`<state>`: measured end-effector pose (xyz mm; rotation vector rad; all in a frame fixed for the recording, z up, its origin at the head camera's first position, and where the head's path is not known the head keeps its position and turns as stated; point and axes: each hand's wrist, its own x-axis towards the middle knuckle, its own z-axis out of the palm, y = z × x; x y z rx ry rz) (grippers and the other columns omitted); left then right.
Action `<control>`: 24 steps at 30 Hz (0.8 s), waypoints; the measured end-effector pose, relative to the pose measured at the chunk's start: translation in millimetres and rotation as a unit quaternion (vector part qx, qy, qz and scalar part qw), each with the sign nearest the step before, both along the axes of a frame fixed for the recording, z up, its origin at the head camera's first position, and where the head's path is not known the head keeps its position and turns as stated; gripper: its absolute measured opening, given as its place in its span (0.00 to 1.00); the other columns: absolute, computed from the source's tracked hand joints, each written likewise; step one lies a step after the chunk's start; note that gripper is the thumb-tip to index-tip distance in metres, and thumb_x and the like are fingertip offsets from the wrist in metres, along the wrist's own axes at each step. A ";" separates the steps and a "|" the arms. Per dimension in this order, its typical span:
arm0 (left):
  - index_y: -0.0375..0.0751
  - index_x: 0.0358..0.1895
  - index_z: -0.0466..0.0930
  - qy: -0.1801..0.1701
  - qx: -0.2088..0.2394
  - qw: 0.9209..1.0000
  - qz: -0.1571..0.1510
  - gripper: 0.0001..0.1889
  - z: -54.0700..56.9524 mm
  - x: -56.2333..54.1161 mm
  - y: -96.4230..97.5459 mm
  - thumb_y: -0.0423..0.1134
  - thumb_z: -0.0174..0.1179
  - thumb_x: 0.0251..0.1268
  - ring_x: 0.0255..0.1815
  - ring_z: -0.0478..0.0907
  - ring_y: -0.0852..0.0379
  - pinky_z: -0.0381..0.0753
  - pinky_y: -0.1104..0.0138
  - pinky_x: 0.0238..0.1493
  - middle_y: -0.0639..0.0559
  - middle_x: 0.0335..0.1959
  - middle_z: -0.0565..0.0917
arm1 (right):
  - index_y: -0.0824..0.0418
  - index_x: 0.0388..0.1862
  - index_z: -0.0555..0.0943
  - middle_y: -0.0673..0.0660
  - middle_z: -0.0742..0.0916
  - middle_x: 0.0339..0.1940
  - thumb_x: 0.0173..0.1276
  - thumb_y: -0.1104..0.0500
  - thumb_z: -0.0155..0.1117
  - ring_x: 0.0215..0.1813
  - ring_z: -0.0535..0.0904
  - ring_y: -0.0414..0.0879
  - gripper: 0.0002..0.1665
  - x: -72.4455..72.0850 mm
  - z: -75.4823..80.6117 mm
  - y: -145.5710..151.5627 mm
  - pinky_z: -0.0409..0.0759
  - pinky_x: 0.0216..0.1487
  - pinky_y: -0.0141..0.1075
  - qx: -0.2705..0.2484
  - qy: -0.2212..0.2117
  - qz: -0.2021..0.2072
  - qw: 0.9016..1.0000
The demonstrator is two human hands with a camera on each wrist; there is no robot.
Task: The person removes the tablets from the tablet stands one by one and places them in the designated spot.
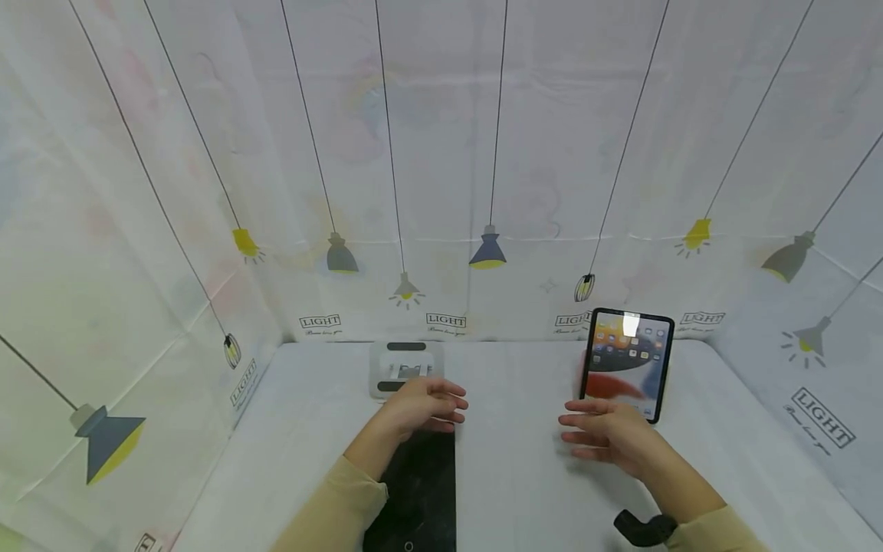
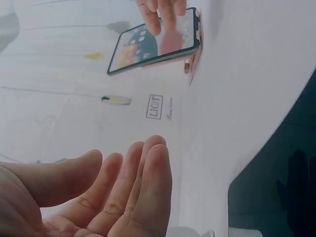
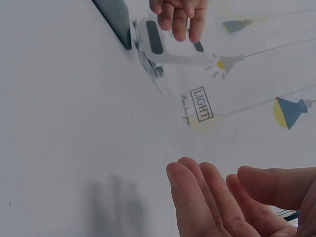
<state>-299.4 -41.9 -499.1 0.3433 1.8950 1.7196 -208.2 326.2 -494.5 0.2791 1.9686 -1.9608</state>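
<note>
My left hand (image 1: 421, 408) hovers over the far end of a black flat slab (image 1: 422, 491), which looks like a tablet with a small round mark near its lower edge. Its fingers are slightly bent and grip nothing. Just behind it stands a grey-white tablet stand (image 1: 382, 368) with dark pads, partly covered by the hand. On the right, a lit tablet (image 1: 629, 360) leans on a pinkish stand (image 2: 195, 63). Before its lower edge is my right hand (image 1: 617, 438), fingers apart and holding nothing; in the right wrist view its palm and fingers (image 3: 190, 197) are bare.
The white table (image 1: 510, 460) runs back to a curtain (image 1: 441, 153) printed with hanging lamps. Black curved gear (image 1: 645, 529) sits by my right wrist. The table edge (image 2: 276, 133) drops to a dark floor in the left wrist view.
</note>
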 end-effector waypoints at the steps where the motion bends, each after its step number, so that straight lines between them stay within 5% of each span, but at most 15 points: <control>1: 0.38 0.62 0.84 0.000 0.002 1.000 0.000 0.14 0.8 -0.7 2.7 0.33 0.63 0.78 0.52 0.92 0.47 0.94 0.56 0.52 0.37 0.58 0.90 | 0.68 0.75 0.73 0.56 0.93 0.57 0.82 0.58 0.64 0.56 0.93 0.55 0.29 -0.1 1.0 3.6 0.93 0.55 0.48 -0.001 0.001 -0.001 1.000; 11: 0.34 0.63 0.84 -0.019 0.030 0.999 0.010 0.15 3.3 -6.7 27.1 0.29 0.62 0.77 0.52 0.92 0.46 0.93 0.56 0.54 0.34 0.60 0.88 | 0.70 0.81 0.65 0.54 0.92 0.59 0.82 0.56 0.65 0.59 0.92 0.54 0.37 5.2 9.9 34.2 0.92 0.58 0.50 0.015 0.006 -0.023 1.000; 24: 0.35 0.64 0.83 -0.018 0.066 0.998 0.001 0.17 6.5 -9.4 60.9 0.27 0.63 0.76 0.56 0.91 0.43 0.92 0.53 0.57 0.41 0.58 0.89 | 0.61 0.74 0.76 0.47 0.94 0.53 0.82 0.57 0.64 0.55 0.93 0.48 0.25 9.4 16.1 67.8 0.91 0.59 0.50 -0.008 0.010 -0.038 0.999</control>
